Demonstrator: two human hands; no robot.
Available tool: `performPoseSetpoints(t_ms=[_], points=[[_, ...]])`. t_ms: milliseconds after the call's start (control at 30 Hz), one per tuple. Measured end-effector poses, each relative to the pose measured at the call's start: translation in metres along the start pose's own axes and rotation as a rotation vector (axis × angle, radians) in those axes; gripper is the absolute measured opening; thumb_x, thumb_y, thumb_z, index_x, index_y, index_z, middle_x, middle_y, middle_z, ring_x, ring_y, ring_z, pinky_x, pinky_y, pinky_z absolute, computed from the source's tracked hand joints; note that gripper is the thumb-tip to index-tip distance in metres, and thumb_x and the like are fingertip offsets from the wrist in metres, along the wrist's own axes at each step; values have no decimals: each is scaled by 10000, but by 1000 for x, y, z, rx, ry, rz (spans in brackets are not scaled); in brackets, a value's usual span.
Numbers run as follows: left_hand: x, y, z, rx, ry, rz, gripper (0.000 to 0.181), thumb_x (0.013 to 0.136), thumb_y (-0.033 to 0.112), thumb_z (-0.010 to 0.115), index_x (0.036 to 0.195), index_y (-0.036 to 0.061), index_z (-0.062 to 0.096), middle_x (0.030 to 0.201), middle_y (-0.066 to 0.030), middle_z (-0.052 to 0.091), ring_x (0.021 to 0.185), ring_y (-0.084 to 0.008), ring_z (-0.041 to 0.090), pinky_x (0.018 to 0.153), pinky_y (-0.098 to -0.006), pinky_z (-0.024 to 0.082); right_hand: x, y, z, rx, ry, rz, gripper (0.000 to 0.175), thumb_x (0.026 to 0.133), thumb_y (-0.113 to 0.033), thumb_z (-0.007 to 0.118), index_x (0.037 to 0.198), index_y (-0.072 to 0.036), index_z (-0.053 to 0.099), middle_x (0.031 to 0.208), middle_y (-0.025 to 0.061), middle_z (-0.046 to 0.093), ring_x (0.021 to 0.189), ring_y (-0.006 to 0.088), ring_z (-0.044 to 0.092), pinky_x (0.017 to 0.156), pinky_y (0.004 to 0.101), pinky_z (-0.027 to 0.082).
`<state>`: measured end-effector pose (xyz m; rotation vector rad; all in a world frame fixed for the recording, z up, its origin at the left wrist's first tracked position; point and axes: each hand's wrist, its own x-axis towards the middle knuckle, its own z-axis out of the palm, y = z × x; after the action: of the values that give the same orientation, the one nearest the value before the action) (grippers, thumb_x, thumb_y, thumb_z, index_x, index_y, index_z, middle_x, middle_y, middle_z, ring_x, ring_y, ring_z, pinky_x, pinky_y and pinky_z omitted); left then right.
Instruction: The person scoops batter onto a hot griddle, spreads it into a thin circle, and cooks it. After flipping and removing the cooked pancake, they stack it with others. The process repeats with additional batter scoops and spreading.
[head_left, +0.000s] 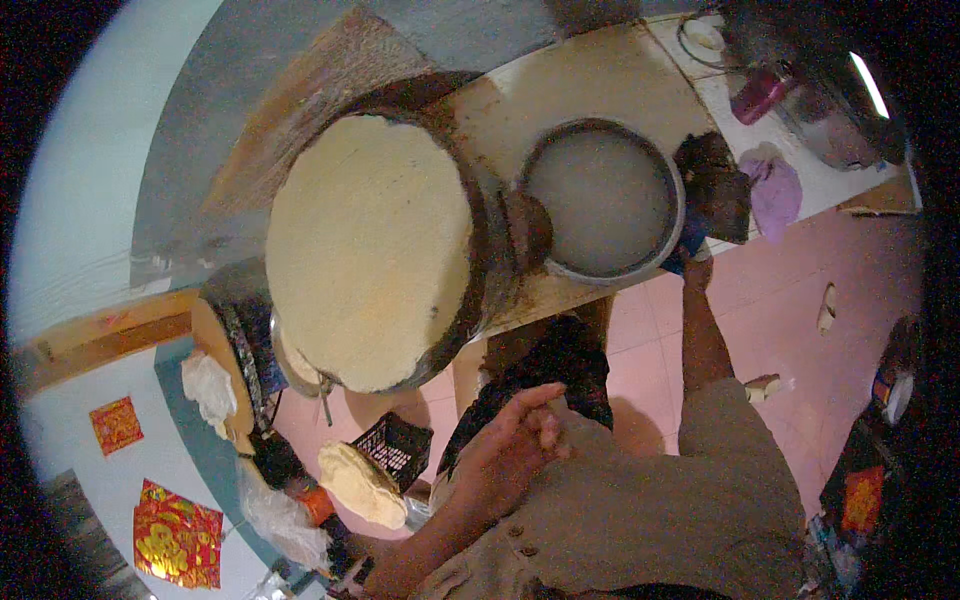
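A large, thin, pale round flatbread (367, 255) covers a dark round griddle (480, 247). Beside the griddle, a metal basin (679, 217) holds a greyish liquid, possibly batter (600, 195). My left hand (529, 427) is in front of my shirt, below the griddle, its fingers loosely bent and apart with nothing visible in them. At the table's near edge, my right hand (697, 271) is against a dark blue cloth-like thing (681, 255). Whether its fingers grip that thing is too blurred to tell. A brown object (531, 229) overlaps the basin's left rim.
Right of the basin are a dark cloth (712, 184), a purple cloth (776, 187) and a dark pink container (761, 94). A stack of flatbreads (360, 484) lies by a black plastic crate (394, 450). Red-and-gold decorations (178, 534) are at lower left, near plastic bags (281, 510).
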<state>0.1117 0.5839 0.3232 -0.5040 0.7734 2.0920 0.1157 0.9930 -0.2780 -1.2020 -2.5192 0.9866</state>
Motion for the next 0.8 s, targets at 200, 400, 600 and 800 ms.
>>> performPoseSetpoints(t_ms=[200, 400, 600, 800], points=[[2, -3, 2, 126, -53, -56, 556, 937, 402, 548, 1348, 44, 441, 935, -32, 519, 919, -165, 519, 905, -348, 422, -67, -44, -117, 686, -292, 473, 661, 738, -243, 778, 1277, 38, 517, 1181, 123, 616, 996, 230, 615, 873, 335, 493], [-15, 5, -13, 634, -11, -91, 491, 947, 345, 553, 1317, 32, 475, 980, -44, 533, 958, -155, 528, 895, -334, 431, -167, -123, -217, 1277, -395, 561, 412, 819, -220, 653, 1178, -28, 584, 1092, 61, 641, 978, 223, 618, 848, 352, 517], [-69, 17, -23, 1276, 38, 303, 441, 955, 273, 545, 1313, 24, 476, 1112, -80, 567, 1026, -175, 545, 909, -327, 424, -209, -227, -220, 1363, -615, 564, 461, 806, -229, 633, 1210, -25, 546, 1135, 97, 635, 1028, 266, 623, 927, 403, 519], [-158, 51, -58, 1151, 147, 760, 457, 947, 297, 542, 1314, 36, 471, 1105, -84, 569, 1017, -188, 544, 897, -335, 424, -237, -367, -205, 1326, -733, 448, 452, 804, -252, 657, 1177, -13, 566, 1088, 105, 650, 984, 253, 640, 835, 393, 548]])
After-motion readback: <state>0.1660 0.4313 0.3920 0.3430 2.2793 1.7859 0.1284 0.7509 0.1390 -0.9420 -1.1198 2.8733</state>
